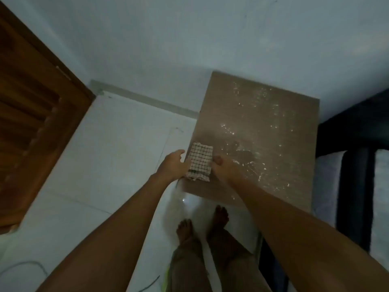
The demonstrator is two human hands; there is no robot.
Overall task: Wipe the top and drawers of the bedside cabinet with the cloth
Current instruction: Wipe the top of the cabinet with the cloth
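Both hands' fingers (183, 165) gripping cloth (199, 161)

I see the cabinet top (263, 133) bare across its middle, far end and right side, so a hand can sweep there freely; only the folded cloth (200, 163) sits at the near left corner, with my left hand (174, 165) and right hand (223, 168) at its sides. The wall (210, 39) closes the far edge and the dark bed frame (353, 144) crowds the right edge. Left of the cabinet the floor (126, 144) lies open up to the wooden door (31, 123).
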